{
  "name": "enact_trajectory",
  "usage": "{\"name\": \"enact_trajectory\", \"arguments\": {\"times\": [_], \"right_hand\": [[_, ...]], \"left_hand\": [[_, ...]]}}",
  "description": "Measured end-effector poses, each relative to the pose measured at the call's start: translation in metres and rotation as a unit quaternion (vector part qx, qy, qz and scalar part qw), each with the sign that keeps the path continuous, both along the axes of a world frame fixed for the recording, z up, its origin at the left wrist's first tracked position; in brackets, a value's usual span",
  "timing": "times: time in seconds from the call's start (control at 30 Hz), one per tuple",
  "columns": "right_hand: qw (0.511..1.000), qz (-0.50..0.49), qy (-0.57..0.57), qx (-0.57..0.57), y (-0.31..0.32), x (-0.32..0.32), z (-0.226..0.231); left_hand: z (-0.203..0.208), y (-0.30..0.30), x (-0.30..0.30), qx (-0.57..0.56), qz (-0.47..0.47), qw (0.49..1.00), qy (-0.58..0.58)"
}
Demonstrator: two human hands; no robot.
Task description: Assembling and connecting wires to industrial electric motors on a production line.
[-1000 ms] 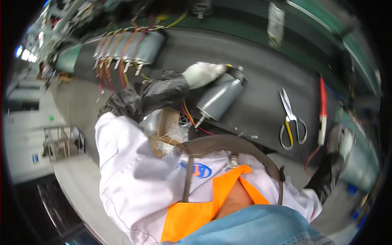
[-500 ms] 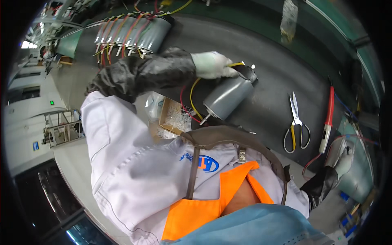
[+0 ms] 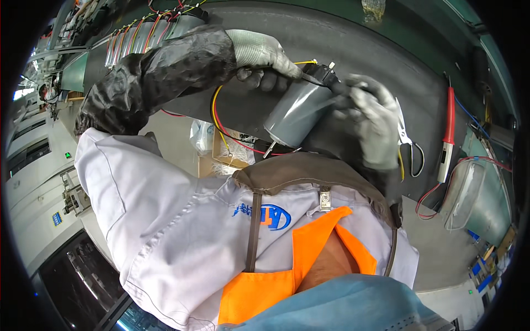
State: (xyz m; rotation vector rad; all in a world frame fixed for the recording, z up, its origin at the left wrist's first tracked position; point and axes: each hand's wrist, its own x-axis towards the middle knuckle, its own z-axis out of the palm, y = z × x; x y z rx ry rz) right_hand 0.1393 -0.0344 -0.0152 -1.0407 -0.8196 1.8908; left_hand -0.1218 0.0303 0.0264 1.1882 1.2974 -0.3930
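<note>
A grey cylindrical motor (image 3: 295, 113) with a black end cap lies tilted on the dark worktop in front of me, its metal shaft pointing toward me. My left hand (image 3: 265, 55), in a pale knitted glove with dark fingertips, pinches a thin black wire (image 3: 316, 82) beside the end cap. Close to the cap on the other side is my right hand (image 3: 372, 118), also gloved. Motion smears its fingers, so their grip cannot be made out. A yellow wire (image 3: 214, 105) and a red wire loop out left of the motor.
Several similar motors (image 3: 141, 38) with coloured wires stand in a row at the far left. Scissors (image 3: 406, 135) and a red-handled probe (image 3: 449, 118) lie to the right, near a clear plastic tray (image 3: 466, 193). An open cardboard box (image 3: 234, 161) holds thin clear strips.
My right hand has come from the clear tray at the far right to the motor's end cap. My left hand stays by the cap. The view has shifted somewhat.
</note>
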Motion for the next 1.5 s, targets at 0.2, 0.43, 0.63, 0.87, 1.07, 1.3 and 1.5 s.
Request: {"name": "enact_trajectory", "arguments": {"times": [0.2,0.43,0.63,0.87,1.07,1.3,1.5], "right_hand": [[0.988,0.016,-0.079,0.135,-0.009,-0.042,-0.03],[0.816,0.017,-0.288,0.501,-0.003,-0.043,-0.026],[0.858,0.033,-0.299,0.417,0.001,-0.037,-0.019],[0.994,-0.021,-0.071,0.085,0.025,-0.026,0.013],[0.989,-0.037,-0.1,0.102,0.022,-0.013,0.012],[0.992,-0.057,-0.053,0.096,0.02,-0.01,0.002],[0.987,0.077,-0.126,0.054,0.04,0.013,0.011]], "left_hand": [[0.006,-0.022,-0.012,-0.02,0.125,0.992,-0.026],[-0.023,-0.044,-0.008,0.081,0.303,0.941,-0.124],[-0.054,-0.061,0.01,0.271,0.38,0.841,-0.273],[-0.048,-0.064,0.062,0.216,0.47,0.812,-0.272],[-0.045,-0.064,0.073,0.221,0.451,0.817,-0.282],[-0.044,-0.066,0.076,0.23,0.447,0.818,-0.279],[-0.045,-0.061,0.091,0.254,0.424,0.818,-0.295]]}}
